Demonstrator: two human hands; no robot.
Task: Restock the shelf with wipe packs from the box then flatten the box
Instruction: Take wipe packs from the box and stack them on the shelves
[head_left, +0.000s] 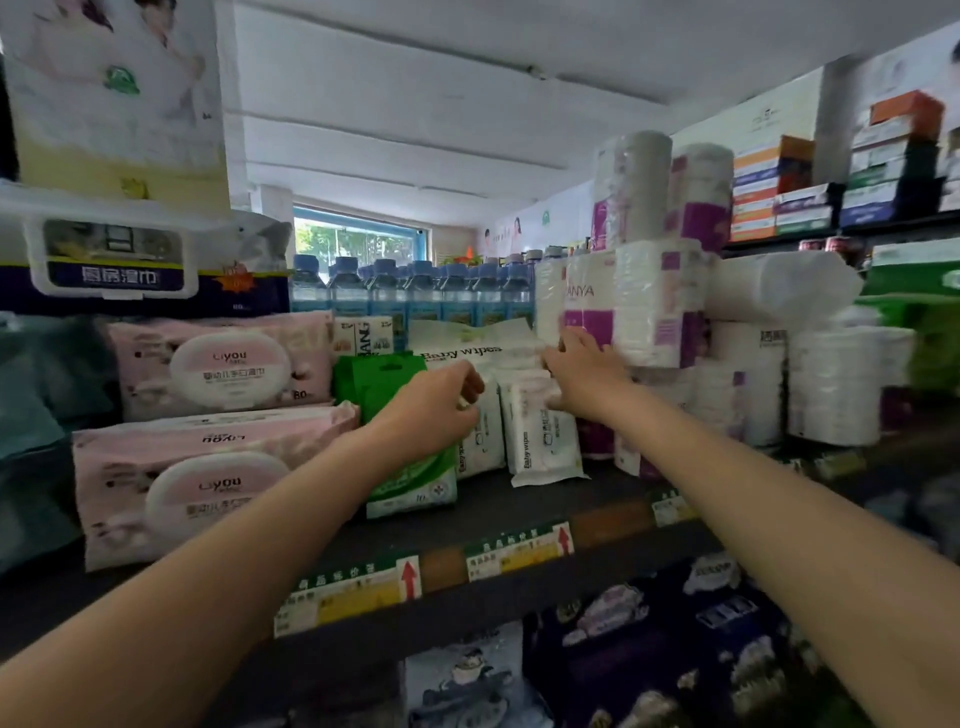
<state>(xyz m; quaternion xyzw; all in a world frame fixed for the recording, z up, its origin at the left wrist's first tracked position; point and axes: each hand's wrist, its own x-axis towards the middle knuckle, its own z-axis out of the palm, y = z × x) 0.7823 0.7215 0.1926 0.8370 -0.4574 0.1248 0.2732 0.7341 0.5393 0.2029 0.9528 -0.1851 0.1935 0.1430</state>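
Shelf (519, 512), dark board, front edge carrying green-and-yellow price tags (519, 553) with red arrows; print too small for me to read. Item one: white soft-film wipe packs (545, 431), standing upright at mid-shelf, "Baby wipes" printed down the side; another pack (467, 351) lies flat across their tops with "Baby wipes" facing me. My left hand (431, 410) reaches over the left upright pack, fingers curled down on its top edge, seemingly gripping it, though the fingertips are hidden behind the hand. My right hand (584, 374) is at the right end of the top pack, fingers reaching forward onto it and against the rolls behind; I cannot tell whether they grip or only press. Item two: green pack (395, 384), glossy, with hang-hole tab, just left of the white packs and partly behind my left wrist. Item three: pink packs (218, 364), two stacked, oval white flip lids marked "you", "80" on the upper one. Item four: paper rolls (634, 306), wrapped in clear film, purple-and-white labels, "ANYA" legible, stacked at right. Item five: water bottles (415, 291), blue caps, in a row behind. Item six: dark blue lidded pack (111, 265) at upper left, Chinese lettering.
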